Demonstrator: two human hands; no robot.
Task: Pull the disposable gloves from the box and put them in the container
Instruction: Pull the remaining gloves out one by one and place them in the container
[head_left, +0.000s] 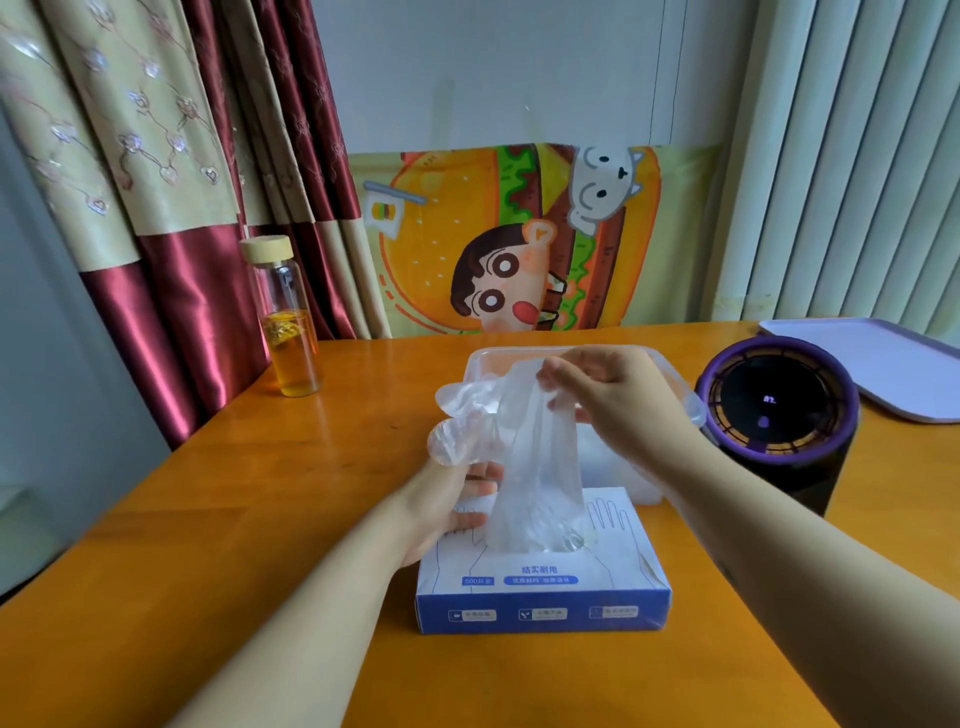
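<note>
Above the box (543, 592), R hand (608, 395) pinches a glove (535, 467) half out. L hand (447, 504) grips a glove bunch (457, 426). Next: pull free, drop into container (480, 361) behind box.

Both bare forearms reached forward; the right hand (597, 395) was raised, pinching a glove (535, 467), and the left hand (447, 512) sat lower, visible fingers fairly straight.

Container (480, 364): near wall and interior largely hidden behind glove (535, 467) and right hand (597, 395); contents not determinable. Lower end of glove lost inside slot of box (540, 613). Left hand (441, 514): thumb out of sight, grip undetermined. Small print on box too small to read. Tray (883, 364) cut off by right edge. Purple device (779, 415): display illegible.
</note>
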